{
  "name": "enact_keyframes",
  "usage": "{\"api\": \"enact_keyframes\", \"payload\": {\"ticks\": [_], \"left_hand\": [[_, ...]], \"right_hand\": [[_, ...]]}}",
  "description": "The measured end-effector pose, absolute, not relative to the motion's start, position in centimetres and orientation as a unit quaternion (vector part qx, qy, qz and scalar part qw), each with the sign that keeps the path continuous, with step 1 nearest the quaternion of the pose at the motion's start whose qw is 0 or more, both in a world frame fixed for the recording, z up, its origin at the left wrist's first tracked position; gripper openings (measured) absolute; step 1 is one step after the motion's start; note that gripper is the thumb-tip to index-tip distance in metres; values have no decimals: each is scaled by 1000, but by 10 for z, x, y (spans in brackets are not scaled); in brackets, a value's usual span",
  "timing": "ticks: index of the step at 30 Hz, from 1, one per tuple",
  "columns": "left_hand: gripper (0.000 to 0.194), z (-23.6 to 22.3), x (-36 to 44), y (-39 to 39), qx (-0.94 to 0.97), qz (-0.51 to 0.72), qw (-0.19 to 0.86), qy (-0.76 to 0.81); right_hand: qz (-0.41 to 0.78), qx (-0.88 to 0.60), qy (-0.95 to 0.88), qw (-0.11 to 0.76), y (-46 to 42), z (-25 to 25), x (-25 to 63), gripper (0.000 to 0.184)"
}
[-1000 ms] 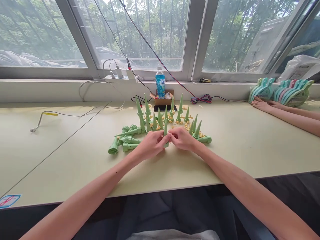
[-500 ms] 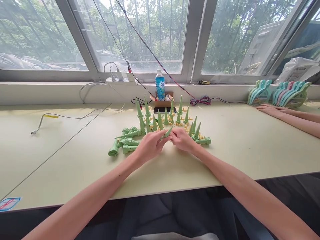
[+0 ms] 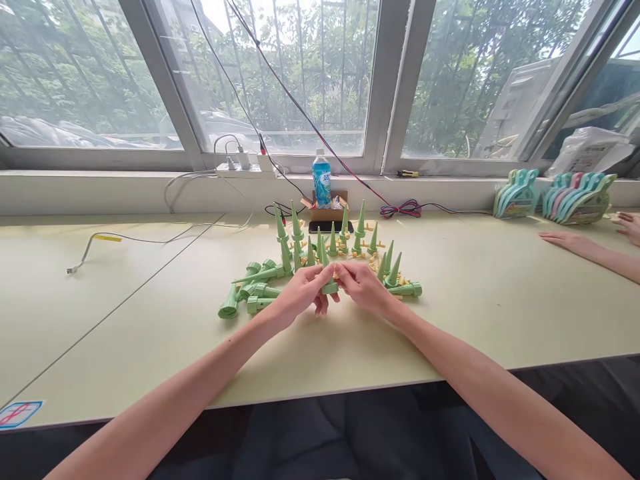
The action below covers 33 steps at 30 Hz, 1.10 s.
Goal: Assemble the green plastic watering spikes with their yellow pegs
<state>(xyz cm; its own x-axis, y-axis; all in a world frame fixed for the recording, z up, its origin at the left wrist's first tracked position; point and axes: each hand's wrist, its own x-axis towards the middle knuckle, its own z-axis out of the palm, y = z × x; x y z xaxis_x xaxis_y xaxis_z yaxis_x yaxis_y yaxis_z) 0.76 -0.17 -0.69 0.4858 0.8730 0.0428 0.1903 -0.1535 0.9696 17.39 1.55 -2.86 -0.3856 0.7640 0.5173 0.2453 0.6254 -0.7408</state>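
My left hand (image 3: 301, 295) is closed around a green watering spike (image 3: 330, 288), its ribbed wide end low and towards me. Against the same spike, my right hand (image 3: 367, 288) pinches with thumb and fingers; whatever is between them is too small and covered to make out. Just behind both hands, several green spikes (image 3: 360, 220) stand point-up, among small yellow valve pieces (image 3: 381, 245). More spikes (image 3: 260, 305) lie on their sides left of my left hand. Another spike (image 3: 407, 289) lies beyond my right hand.
A blue-labelled bottle (image 3: 321, 180) stands by a small cardboard box (image 3: 325, 215), with a dark phone (image 3: 340, 227) before it. Bundled cable (image 3: 401, 209) lies behind. Clip packs (image 3: 516, 195) stand at right, near another person's hand (image 3: 565, 241). A white cable (image 3: 135, 235) crosses the table (image 3: 165, 320) at left.
The spike in my left hand has turned from slanting up to the right to nearly upright, wide end towards me. At right, the other person's hands have moved apart.
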Motion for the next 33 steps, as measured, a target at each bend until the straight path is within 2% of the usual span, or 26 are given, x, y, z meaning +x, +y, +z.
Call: {"api": "enact_keyframes", "payload": {"ticks": [3,7,9,12,17,20,23,30,33], "left_hand": [[43,-11,7,-1,720,346,458,390],[38,-20,6,0,808,379,229,389],[39,-22,6,1,823,378,166,390],[37,-21,7,0,813,375,203,397],[39,-12,9,-1,719,354,452,392],[41,-10,8,-1,679,338,522,390],[37,-12,8,-1,706,352,470,396],[36,-23,8,0,806,389,223,386],[34,-23,8,0,810,388,210,385]], "right_hand": [[283,-327,-780,452,16,-29,173,39],[269,-350,-784,437,19,-33,173,37],[267,-359,-783,432,21,-34,172,37],[269,-359,-782,432,21,-35,172,37],[272,-335,-779,455,19,-33,172,41],[265,-328,-780,462,18,-32,172,43],[262,-327,-782,461,18,-33,172,42],[267,-343,-775,459,21,-38,170,38],[265,-341,-776,460,21,-37,170,38]]}}
